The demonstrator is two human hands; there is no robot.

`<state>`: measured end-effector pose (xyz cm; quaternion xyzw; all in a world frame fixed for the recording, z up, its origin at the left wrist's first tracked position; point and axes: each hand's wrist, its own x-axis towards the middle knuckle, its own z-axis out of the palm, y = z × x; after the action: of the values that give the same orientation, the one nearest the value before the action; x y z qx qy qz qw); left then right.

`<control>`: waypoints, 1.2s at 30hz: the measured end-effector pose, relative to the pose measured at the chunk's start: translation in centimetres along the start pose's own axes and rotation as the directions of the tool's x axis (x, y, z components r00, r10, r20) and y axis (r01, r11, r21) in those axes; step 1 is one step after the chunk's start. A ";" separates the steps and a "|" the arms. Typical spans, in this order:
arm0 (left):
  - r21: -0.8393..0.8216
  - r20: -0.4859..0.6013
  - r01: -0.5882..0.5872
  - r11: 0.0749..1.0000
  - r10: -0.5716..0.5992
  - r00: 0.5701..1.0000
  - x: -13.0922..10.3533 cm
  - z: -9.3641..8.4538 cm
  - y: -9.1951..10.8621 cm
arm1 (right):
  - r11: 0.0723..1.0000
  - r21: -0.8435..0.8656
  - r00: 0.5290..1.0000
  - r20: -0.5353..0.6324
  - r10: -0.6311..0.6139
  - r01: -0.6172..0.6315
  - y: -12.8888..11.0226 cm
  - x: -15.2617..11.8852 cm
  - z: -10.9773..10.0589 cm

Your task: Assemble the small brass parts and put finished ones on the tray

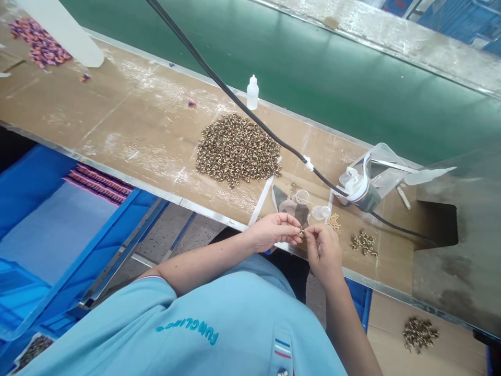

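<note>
Left hand (274, 232): thumb and fingertips closed on a small piece (301, 231), by the table's (156, 141) near edge.
Right hand (326, 249): thumb and forefinger pinched on it too.
Piece: where the two hands meet; the step looks like fine two-handed work on it, details too small to tell.
Fingertips: the next move likely calls for a steady pinch.
Beads (334, 221): just beyond the right hand.
Small pile (364, 243): farther right.
Big pile (238, 149): farther out, leftward.
Bottle (252, 93): upright behind it.
</note>
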<state>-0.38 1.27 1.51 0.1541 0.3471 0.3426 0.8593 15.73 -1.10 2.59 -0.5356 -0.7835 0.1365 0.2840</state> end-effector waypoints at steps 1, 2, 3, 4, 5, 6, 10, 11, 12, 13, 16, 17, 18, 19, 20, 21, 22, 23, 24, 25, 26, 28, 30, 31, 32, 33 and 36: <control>0.002 -0.001 0.004 1.000 -0.004 1.000 0.0 0.0 0.0 | 1.000 0.002 1.000 0.002 -0.004 0.004 0.0 0.0 0.0; 0.003 -0.002 0.008 1.000 -0.008 1.000 0.0 0.0 0.1 | 1.000 0.005 1.000 0.006 -0.005 0.005 0.0 0.0 0.0; 0.005 -0.002 0.011 1.000 -0.011 1.000 0.0 0.0 0.1 | 1.000 0.009 1.000 0.009 -0.005 0.004 0.0 0.0 0.0; 0.006 -0.002 0.014 1.000 -0.014 1.000 0.0 0.0 0.1 | 1.000 0.016 1.000 0.013 -0.002 0.001 0.0 0.0 -0.1; 0.009 -0.001 0.015 1.000 -0.015 1.000 0.0 0.0 0.1 | 1.000 0.026 1.000 0.017 0.004 -0.004 0.0 0.0 -0.1; 0.010 0.000 0.015 1.000 -0.015 1.000 0.0 0.0 0.1 | 0.999 0.037 1.000 0.021 0.011 -0.012 0.0 0.0 -0.1; 0.014 0.010 0.008 1.000 -0.009 1.000 0.0 -0.1 -0.1 | 0.995 0.084 0.998 0.037 0.054 -0.057 0.0 -0.2 0.0; 0.016 0.013 0.007 1.000 -0.008 1.000 0.0 -0.2 -0.1 | 0.994 0.091 0.997 0.039 0.063 -0.066 0.0 -0.3 0.1; 0.018 0.014 0.007 1.000 -0.007 1.000 0.0 -0.3 -0.2 | 0.993 0.095 0.997 0.039 0.069 -0.072 0.0 -0.4 0.1; 0.022 0.015 0.007 1.000 -0.007 1.000 0.0 -0.3 -0.2 | 0.992 0.097 0.997 0.038 0.071 -0.075 0.0 -0.5 0.2; 0.036 0.016 0.008 0.999 -0.009 1.000 0.0 -0.4 -0.2 | 0.992 0.104 0.997 0.025 0.070 -0.073 -0.1 -0.6 0.3; 0.042 0.017 0.007 0.999 -0.008 1.000 -0.1 -0.4 -0.2 | 0.991 0.108 0.997 0.016 0.072 -0.073 -0.1 -0.7 0.3; 0.048 0.019 0.005 0.999 -0.006 1.000 -0.1 -0.4 -0.3 | 0.991 0.112 0.997 0.004 0.074 -0.074 -0.2 -0.7 0.3; 0.054 0.019 -0.002 0.999 0.001 1.000 -0.1 -0.4 -0.3 | 0.990 0.116 0.997 -0.009 0.078 -0.077 -0.2 -0.8 0.3; 0.063 0.016 -0.013 0.998 0.012 1.000 -0.1 -0.4 -0.4 | 0.990 0.118 0.996 -0.026 0.083 -0.080 -0.3 -0.8 0.3; 0.076 0.011 -0.029 0.997 0.029 1.000 -0.1 -0.3 -0.4 | 0.990 0.119 0.995 -0.046 0.088 -0.082 -0.3 -1.0 0.3; 0.091 0.004 -0.052 0.994 0.052 0.999 -0.1 -0.3 -0.5 | 0.990 0.117 0.993 -0.070 0.091 -0.083 -0.4 -1.2 0.3; 0.108 -0.004 -0.081 0.991 0.082 0.997 -0.1 -0.3 -0.7 | 0.991 0.111 0.991 -0.098 0.091 -0.080 -0.4 -1.4 0.3; 0.125 -0.013 -0.114 0.986 0.117 0.993 -0.1 -0.2 -0.9 | 0.992 0.101 0.988 -0.128 0.089 -0.076 -0.5 -1.7 0.4; 0.143 -0.020 -0.150 0.978 0.155 0.988 -0.2 -0.2 -1.1 | 0.994 0.087 0.985 -0.155 0.082 -0.069 -0.5 -2.0 0.4; 0.166 -0.024 -0.187 0.968 0.193 0.981 -0.3 -0.2 -1.3 | 0.996 0.069 0.981 -0.178 0.070 -0.059 -0.6 -2.3 0.5; 0.223 -0.014 -0.270 0.937 0.281 0.960 -0.4 -0.2 -2.0 | 0.998 0.038 0.976 -0.211 0.047 -0.040 -0.7 -2.8 0.7; 0.297 0.028 -0.374 0.878 0.384 0.923 -0.5 -0.5 -2.6 | 0.999 0.030 0.971 -0.236 0.041 -0.035 -0.9 -3.2 0.8; 0.341 0.059 -0.435 0.833 0.443 0.895 -0.6 -0.7 -2.9 | 0.999 0.032 0.967 -0.250 0.047 -0.040 -1.1 -3.3 0.8; 0.393 0.091 -0.495 0.775 0.503 0.859 -0.7 -0.9 -3.1 | 0.998 0.038 0.963 -0.263 0.058 -0.050 -1.2 -3.4 0.8; 0.451 0.129 -0.555 0.698 0.565 0.815 -0.7 -1.1 -3.3 | 0.997 0.044 0.959 -0.273 0.070 -0.060 -1.4 -3.4 0.9; 0.594 0.297 -0.711 0.377 0.718 0.629 -0.7 -1.8 -3.3 | 0.996 0.059 0.952 -0.295 0.082 -0.067 -1.7 -3.3 0.9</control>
<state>-0.43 -1.54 -1.01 0.5807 0.3480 0.5318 0.5088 14.80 -4.68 1.76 -0.5722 -0.7077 0.0840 0.4057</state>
